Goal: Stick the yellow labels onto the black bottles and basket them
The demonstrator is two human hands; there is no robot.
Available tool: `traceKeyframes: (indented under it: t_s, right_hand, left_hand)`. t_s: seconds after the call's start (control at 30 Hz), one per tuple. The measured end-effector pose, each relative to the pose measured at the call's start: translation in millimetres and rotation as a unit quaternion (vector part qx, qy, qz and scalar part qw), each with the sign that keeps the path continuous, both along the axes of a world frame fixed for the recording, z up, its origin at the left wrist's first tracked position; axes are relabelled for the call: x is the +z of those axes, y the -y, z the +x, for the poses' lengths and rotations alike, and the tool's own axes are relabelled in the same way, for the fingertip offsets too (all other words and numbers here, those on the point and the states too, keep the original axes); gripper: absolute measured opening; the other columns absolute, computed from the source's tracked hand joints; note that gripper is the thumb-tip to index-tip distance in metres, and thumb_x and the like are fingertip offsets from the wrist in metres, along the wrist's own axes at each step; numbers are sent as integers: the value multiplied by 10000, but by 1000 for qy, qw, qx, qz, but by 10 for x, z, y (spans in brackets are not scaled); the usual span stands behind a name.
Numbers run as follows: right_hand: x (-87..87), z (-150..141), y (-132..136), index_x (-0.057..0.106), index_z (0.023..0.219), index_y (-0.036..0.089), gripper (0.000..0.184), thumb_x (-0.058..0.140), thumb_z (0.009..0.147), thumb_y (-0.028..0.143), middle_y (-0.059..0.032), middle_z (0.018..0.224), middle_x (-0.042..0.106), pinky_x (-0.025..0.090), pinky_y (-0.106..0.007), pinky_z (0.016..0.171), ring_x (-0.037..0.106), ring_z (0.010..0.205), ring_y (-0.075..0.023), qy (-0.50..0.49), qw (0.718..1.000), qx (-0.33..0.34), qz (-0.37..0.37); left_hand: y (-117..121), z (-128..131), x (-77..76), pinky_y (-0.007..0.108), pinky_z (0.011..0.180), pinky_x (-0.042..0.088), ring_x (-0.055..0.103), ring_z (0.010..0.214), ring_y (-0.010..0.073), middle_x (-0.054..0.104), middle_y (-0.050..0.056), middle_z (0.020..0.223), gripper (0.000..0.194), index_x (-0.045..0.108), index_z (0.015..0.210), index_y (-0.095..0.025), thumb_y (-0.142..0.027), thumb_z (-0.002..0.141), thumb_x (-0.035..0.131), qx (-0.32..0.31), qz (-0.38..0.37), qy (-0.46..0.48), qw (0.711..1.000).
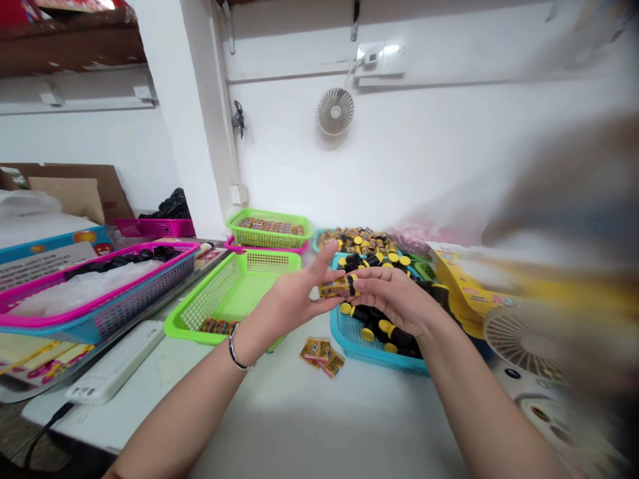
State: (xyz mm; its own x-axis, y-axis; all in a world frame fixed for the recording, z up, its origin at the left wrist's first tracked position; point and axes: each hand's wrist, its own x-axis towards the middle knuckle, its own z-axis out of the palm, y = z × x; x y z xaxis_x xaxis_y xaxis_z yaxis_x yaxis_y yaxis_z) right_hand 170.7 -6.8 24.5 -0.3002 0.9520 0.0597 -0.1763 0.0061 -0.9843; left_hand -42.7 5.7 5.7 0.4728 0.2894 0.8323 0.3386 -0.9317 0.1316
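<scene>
My left hand (294, 296) and my right hand (394, 296) meet above the white table, both pinching a small cylinder with a yellow printed label (338, 287) held sideways between them. My left thumb sticks up; a bracelet circles that wrist. Right under my right hand stands a blue basket (349, 336) filled with several black tubes with yellow caps (384, 329). A few loose yellow labels (322, 354) lie on the table below my hands. An almost empty green basket (227, 296) with a few labelled pieces in its near corner stands by my left hand.
A second green basket (269, 229) of labelled pieces sits on a pink one at the back. A pink and blue basket stack (94, 293) stands left, with a white device (117, 362) in front. A small white fan (524, 342) and yellow box (479, 283) sit right.
</scene>
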Motion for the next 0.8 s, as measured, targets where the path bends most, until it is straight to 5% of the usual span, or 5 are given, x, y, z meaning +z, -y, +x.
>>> traceKeyframes:
  t_s: [0.4, 0.53, 0.67, 0.8]
  right_hand:
    - [-17, -73, 48, 731, 726, 195, 362, 788, 692, 551, -36, 641, 741, 596, -263, 653, 728, 635, -179, 142, 982, -101, 77]
    - [-58, -94, 18, 706, 686, 183, 453, 694, 749, 631, -64, 633, 739, 602, -305, 628, 728, 604, -214, 196, 967, -125, 108]
    - [-88, -97, 9, 699, 724, 170, 521, 519, 882, 633, -70, 644, 714, 605, -334, 627, 708, 586, -206, 195, 949, -151, 194]
    - [-97, -131, 61, 632, 1124, 236, 262, 585, 919, 393, -85, 1112, 673, 597, -330, 843, 682, 1005, -204, 152, 888, -150, 407]
  left_hand:
    - [-38, 34, -67, 292, 778, 615, 739, 972, 235, 733, 85, 1172, 1046, -21, 1560, -327, -194, 836, 722, 19, 37, 22, 999]
    - [-42, 50, -82, 309, 828, 603, 725, 1015, 234, 710, 69, 1228, 966, 91, 1556, -344, -190, 836, 716, 15, 30, 37, 999]
    - [6, 119, -47, 316, 872, 581, 728, 973, 221, 753, 57, 1114, 887, 277, 1520, -298, -271, 783, 770, 0, -158, 131, 979]
    - [28, 204, 14, 286, 809, 572, 720, 894, 183, 759, 59, 998, 815, 409, 1415, -228, -255, 711, 818, -93, -341, 272, 895]
